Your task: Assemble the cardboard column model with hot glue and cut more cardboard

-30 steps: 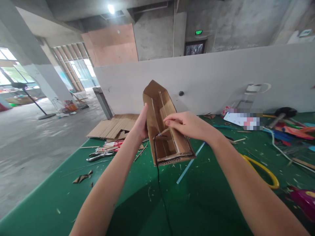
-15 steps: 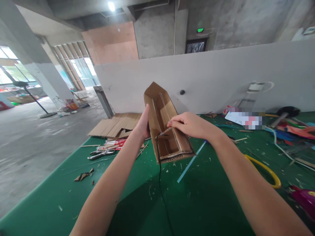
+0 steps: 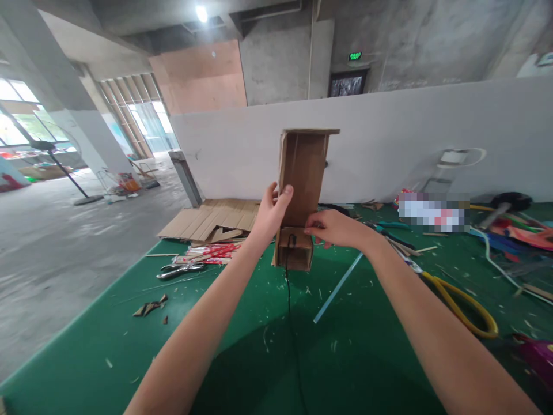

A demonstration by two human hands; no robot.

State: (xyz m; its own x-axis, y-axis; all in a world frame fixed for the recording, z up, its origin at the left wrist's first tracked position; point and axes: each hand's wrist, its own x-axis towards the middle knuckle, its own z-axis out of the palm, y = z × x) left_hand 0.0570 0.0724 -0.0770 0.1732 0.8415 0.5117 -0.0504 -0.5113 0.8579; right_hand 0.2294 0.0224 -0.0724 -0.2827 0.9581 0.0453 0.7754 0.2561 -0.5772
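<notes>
A brown cardboard structure stands upright over the green table, with a tall open trough above and a small boxy compartment at its lower front. My left hand grips its left wall, thumb on the inner side and fingers behind. At the compartment's upper right corner, the fingers of my right hand are curled and pinch the cardboard edge. A black cable comes out at the compartment's top and runs down across the table towards me.
A translucent glue stick lies right of the structure. Pliers, red-and-white packets and flat cardboard are on the left. Yellow-handled scissors, a purple tool and a white lamp are on the right.
The cardboard structure has turned from leaning with its inside facing up to standing upright, its far end now raised. Both hands have shifted slightly right with it, still at its sides.
</notes>
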